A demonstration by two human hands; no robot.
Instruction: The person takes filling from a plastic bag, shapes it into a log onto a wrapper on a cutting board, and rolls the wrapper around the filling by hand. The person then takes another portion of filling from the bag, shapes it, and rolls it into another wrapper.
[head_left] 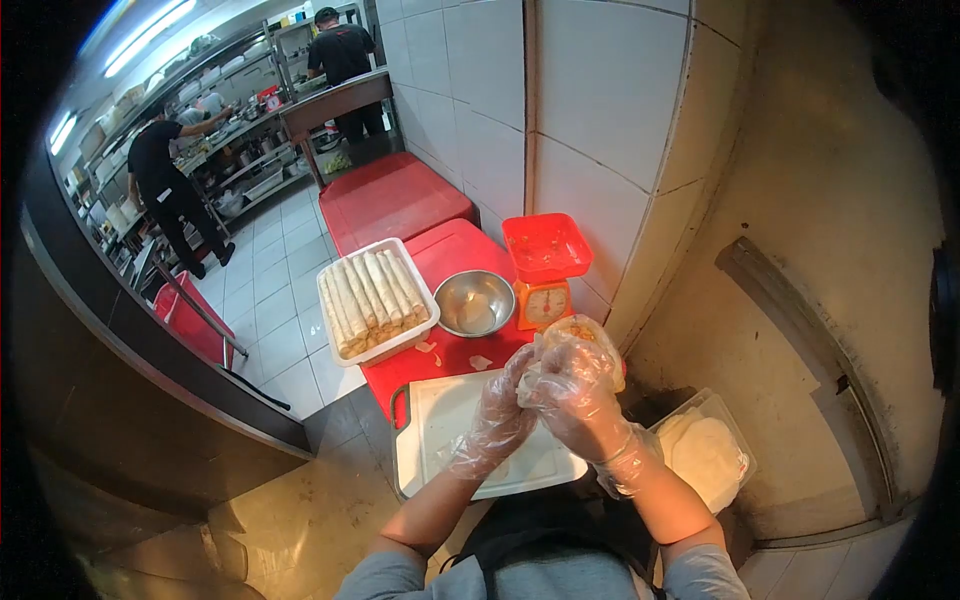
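Both hands wear clear plastic gloves and meet above the far right part of a white cutting board (430, 445). My left hand (508, 405) has its fingers closed at a pale, thin piece, too small to make out. My right hand (580, 390) is closed against the same spot, touching the left fingertips. Just behind the right hand is a plastic-lined container (598, 345) with orange-brown food, partly hidden by the hand. A steel bowl (475, 303) stands beyond the board. Left of it, a white tub (428, 325) holds several long white rolls (375, 290).
An orange scale (545, 303) with a red tray (547, 247) stands by the tiled wall. A container of round pale wrappers (703, 450) is at the lower right. Red tables (395, 200) extend back. Two people in black (165, 170) (342, 55) work in the kitchen behind.
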